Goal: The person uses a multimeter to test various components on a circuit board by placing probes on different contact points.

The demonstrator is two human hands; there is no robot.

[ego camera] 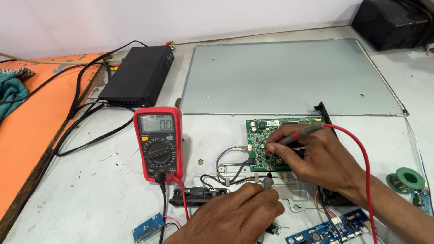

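Right hand (316,158) grip clamped on red probe (296,134), tip on circuit board (262,140) | left hand (239,214) grip clamped on black probe (267,182)

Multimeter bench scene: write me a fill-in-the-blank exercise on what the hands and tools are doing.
1. The right hand presses the ____ probe onto the green circuit board.
2. The left hand holds the ____ probe.
3. The multimeter has a ____ casing.
4. The black box lies ____ the multimeter.

Missing words: red; black; red; behind
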